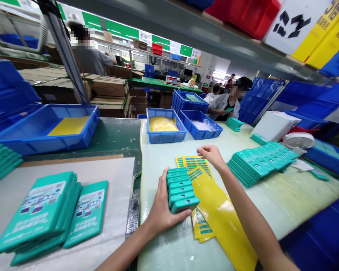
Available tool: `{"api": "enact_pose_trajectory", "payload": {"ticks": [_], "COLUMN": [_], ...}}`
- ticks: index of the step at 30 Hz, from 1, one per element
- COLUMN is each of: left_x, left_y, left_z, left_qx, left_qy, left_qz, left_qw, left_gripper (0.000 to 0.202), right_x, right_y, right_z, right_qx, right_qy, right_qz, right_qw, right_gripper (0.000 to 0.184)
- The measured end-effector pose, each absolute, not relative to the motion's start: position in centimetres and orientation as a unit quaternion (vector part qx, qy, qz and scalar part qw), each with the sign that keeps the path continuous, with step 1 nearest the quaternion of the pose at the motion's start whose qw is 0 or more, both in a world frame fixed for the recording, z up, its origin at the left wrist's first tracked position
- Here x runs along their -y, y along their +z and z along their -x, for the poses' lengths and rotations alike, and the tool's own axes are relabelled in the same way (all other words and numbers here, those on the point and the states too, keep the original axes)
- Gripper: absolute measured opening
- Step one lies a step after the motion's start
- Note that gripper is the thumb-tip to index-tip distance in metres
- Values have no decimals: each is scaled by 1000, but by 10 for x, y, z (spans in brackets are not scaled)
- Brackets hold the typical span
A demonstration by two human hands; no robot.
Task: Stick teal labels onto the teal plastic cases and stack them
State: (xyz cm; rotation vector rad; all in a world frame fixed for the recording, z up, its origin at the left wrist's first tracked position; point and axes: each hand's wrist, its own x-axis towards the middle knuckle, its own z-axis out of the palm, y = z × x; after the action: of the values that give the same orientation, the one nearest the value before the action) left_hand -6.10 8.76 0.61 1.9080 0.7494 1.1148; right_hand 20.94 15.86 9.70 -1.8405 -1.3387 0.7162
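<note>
My left hand [161, 205] is wrapped round a row of several teal flat cases [182, 192], standing on edge with their narrow ends up. Small dark openings show on some of those ends. My right hand [211, 155] is raised above the far end of a yellow sheet of teal labels [196, 163], thumb and fingers pinched together. What lies in the pinch, if anything, is too small to make out. A plain yellow sheet [217, 210] slants across the table beside the cases, partly covering more label sheets [202, 226].
Teal cases are stacked at the right [260, 162] and at the left [42, 210]. Blue bins [166, 137] stand along the back, and a small white fan [298, 140] at the right. A metal shelf [186, 28] crosses overhead. A co-worker [228, 101] sits beyond the table.
</note>
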Motion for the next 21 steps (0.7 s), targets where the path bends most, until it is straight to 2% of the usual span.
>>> {"api": "enact_pose_trajectory", "payload": {"ticks": [1,5,7,10,21], "left_x": [-88,-90,-91,-90,-90], "left_y": [6,6,7,8,7], "left_z": [61,61,62,62,62], "left_qx": [-295,-291,-290,-294,-300], "left_qy": [440,443,445,442,435], "left_qz": [-753,-762,-765,-765,-770], "left_qw": [391,372,366,366,358], "left_gripper": [137,134,132,134,134], "right_x": [-160,-143,-131,-122,-127], "right_y": [93,57,36,13,-10], "right_z": [-220,-237,-231,-218,-202], "right_qx": [512,507,517,527,517], "right_qy": [248,190,175,150,89], "right_qz": [741,791,794,796,828], "right_qw": [357,285,269,256,198], "right_gripper": [24,27,20,23,13]}}
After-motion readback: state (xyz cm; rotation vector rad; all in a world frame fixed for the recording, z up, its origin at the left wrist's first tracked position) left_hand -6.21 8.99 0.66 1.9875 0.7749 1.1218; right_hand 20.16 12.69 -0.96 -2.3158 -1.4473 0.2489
